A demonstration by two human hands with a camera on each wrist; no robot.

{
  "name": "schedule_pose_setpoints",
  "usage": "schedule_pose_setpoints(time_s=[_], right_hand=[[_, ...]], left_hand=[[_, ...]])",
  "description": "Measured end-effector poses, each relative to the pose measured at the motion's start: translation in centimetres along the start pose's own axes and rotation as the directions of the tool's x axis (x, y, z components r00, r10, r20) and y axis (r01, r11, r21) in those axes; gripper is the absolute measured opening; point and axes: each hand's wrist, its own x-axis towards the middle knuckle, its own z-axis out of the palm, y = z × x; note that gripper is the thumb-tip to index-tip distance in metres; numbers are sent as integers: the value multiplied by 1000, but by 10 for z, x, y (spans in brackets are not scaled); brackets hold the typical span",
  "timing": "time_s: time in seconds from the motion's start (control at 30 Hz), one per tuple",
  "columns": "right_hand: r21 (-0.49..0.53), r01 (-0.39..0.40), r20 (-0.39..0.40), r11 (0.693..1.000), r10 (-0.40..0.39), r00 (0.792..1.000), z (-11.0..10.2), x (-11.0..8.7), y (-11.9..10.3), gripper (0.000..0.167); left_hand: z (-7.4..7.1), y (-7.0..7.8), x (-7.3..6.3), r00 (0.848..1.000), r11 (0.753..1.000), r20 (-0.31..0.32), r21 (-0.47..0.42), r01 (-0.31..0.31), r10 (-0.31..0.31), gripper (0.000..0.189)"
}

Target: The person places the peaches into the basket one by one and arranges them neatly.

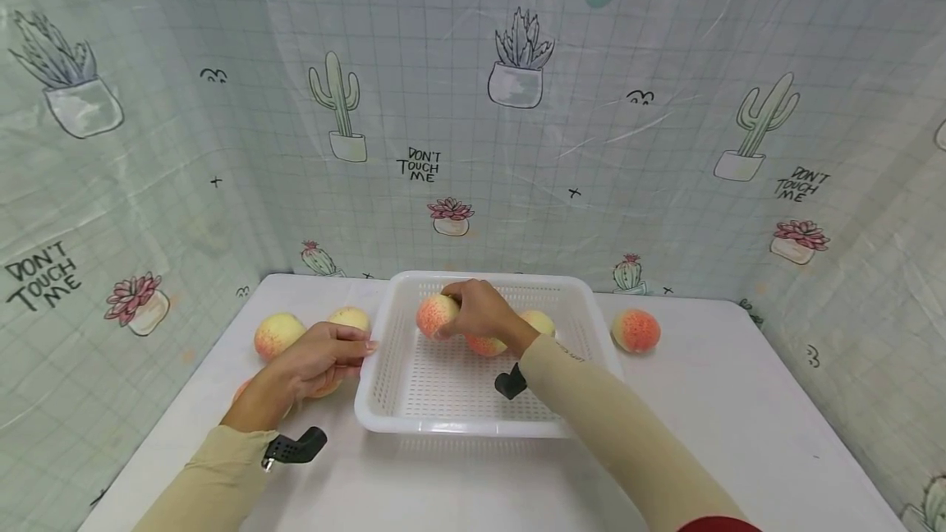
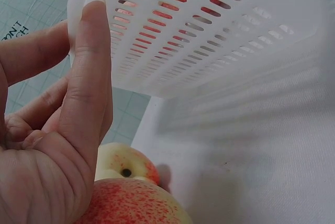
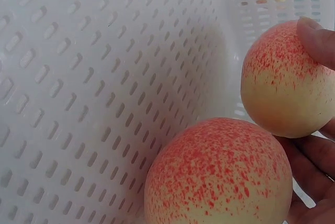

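A white perforated plastic basket (image 1: pixel 421 425) stands mid-table with peaches inside. My right hand (image 1: pixel 484 314) grips a red-speckled yellow peach (image 1: pixel 434 317) over the left part of the basket; in the right wrist view the thumb lies on that held peach (image 3: pixel 285 82). Beside it in the basket is another peach (image 3: pixel 220 177), and one more peach (image 1: pixel 538 322) shows partly behind my right wrist. My left hand (image 1: pixel 318 360) pinches the basket's left rim. In the left wrist view its thumb (image 2: pixel 86 72) presses against the basket wall (image 2: pixel 172 35).
Left of the basket, several peaches lie around my left hand, among them one at the back left (image 1: pixel 278 335) and one behind my fingers (image 1: pixel 350 318). A redder peach (image 1: pixel 636 331) sits right of the basket. A patterned curtain (image 1: pixel 628 146) surrounds the white table (image 1: pixel 724 384).
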Motion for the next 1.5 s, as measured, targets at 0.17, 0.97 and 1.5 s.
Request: schedule_pose_setpoints(time_s=[0.17, 0.97, 1.5], right_hand=[[-43, -2, 0, 999, 2, 1000, 1, 1, 1, 40], [-232, -22, 68, 973, 39, 997, 6, 3, -4, 44], [-61, -140, -9, 988, 140, 990, -55, -15, 10, 68]], left_hand=[[1, 0, 0, 1000, 1000, 0, 1, 2, -2, 34], [5, 4, 0, 1000, 1000, 4, 23, 2, -2, 37], [3, 1, 2, 1000, 999, -23, 38, -13, 14, 21]])
